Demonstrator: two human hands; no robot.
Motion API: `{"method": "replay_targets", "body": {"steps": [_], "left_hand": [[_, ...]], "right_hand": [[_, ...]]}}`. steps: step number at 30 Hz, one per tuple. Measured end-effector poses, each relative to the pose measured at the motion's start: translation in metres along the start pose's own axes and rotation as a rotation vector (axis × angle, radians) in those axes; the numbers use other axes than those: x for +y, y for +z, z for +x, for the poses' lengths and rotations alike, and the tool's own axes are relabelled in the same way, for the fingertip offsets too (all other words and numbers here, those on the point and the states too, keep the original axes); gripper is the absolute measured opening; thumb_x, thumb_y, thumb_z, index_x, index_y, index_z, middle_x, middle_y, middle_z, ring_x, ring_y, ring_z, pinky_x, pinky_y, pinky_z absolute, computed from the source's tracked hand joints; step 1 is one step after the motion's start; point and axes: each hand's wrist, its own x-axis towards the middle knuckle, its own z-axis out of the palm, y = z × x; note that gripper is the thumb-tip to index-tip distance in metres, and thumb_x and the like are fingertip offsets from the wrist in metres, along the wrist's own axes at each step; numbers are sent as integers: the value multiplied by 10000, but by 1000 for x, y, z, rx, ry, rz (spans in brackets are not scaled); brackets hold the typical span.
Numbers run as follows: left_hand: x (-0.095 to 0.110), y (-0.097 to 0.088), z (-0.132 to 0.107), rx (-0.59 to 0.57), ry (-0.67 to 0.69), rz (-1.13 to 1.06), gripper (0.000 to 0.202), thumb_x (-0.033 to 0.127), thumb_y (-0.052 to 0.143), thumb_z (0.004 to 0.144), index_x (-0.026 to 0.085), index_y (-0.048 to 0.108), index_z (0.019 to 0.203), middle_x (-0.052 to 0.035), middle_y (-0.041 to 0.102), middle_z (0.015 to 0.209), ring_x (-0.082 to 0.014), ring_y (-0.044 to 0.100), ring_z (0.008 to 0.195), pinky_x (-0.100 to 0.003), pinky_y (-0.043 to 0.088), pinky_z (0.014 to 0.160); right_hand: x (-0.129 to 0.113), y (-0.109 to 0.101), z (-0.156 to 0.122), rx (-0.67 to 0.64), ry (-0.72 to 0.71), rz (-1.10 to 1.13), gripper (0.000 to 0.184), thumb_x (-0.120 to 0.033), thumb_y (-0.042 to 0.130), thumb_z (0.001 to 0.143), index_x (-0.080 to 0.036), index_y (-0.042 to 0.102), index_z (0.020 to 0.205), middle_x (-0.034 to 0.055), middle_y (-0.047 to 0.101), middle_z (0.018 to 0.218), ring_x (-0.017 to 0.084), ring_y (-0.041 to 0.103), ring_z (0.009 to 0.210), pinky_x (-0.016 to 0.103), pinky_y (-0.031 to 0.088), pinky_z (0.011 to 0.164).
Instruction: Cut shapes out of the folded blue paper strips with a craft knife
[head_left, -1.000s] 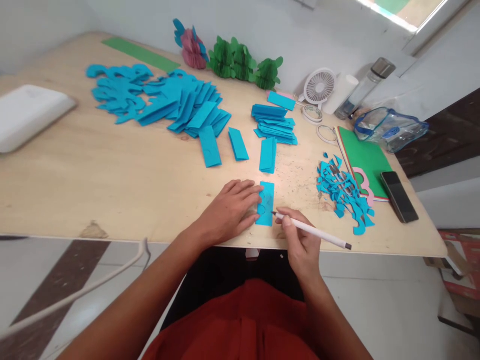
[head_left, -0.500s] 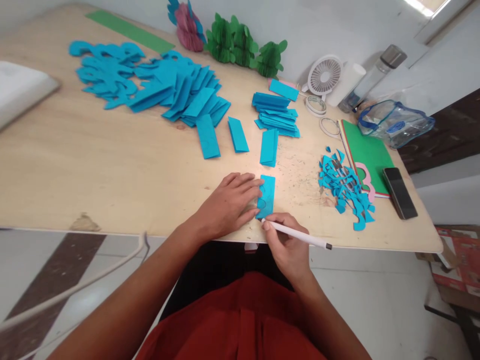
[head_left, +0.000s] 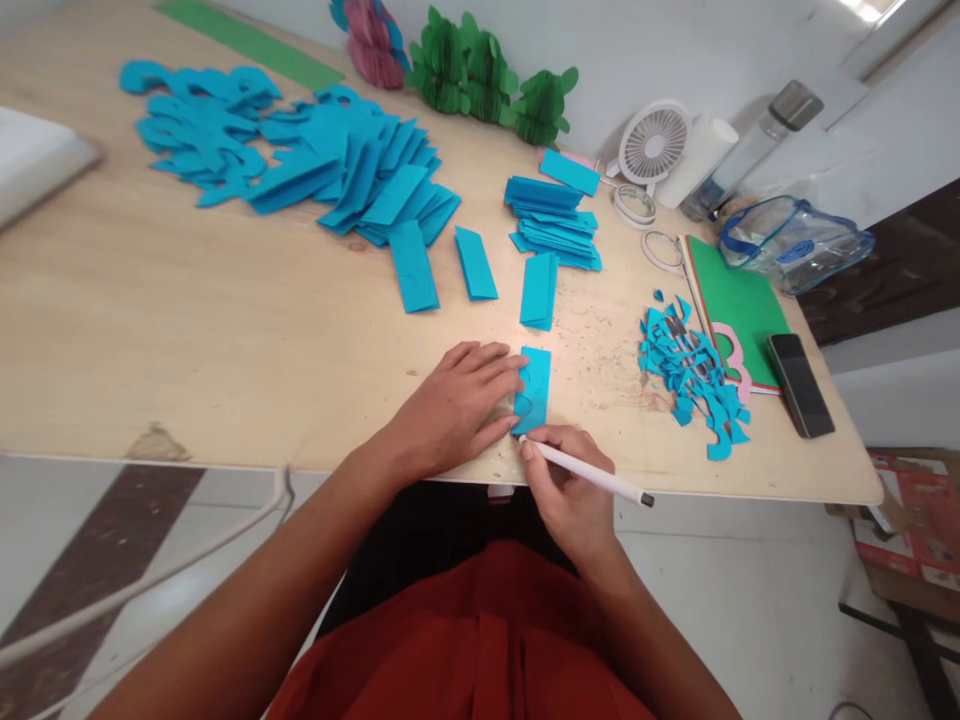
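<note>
Lt. wooden table [head_left: 225, 340], pale wall behind. Table's L half: big heap of blue paper, wavy cut-outs + folded rectangles [head_left: 322, 160]. Beyond heap, long flat green paper strip [head_left: 247, 42]. Along wall, 3 green pleated-paper figures [head_left: 487, 80].

L hand [head_left: 461, 405]: palm down, fingers straight, slightly apart, not gripping; tips on L edge of small blue rectangular paper slip w/ curved dark lines [head_left: 534, 385]. Slip lies flat nr. front edge of table, betw. hands.

R hand [head_left: 574, 490]: fingers clamped on slim white pen w/ dark end [head_left: 592, 470], tilted; tip at slip's near edge, contact can't be told.

R side: green-topped stack of sheets [head_left: 746, 305], black rectangular phone [head_left: 801, 385] beside it. Farther off, stack of folded blue paper slips [head_left: 553, 225]. Smallest: loose blue paper scraps [head_left: 709, 395], piled L of phone.
</note>
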Motion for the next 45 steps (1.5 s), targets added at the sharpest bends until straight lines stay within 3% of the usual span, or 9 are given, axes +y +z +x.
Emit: {"method": "replay_targets", "body": {"steps": [45], "left_hand": [[0,-2,0,0,4,-1,234,291,485,898,184,622,1055,-121,583,1388,-323,451,1331,-547,335,1111]], "right_hand": [[8,-7,1,67,106,-45,123,-230,538,886,-209,628,805,15,683,726,169,632,674,302,491,656]]}}
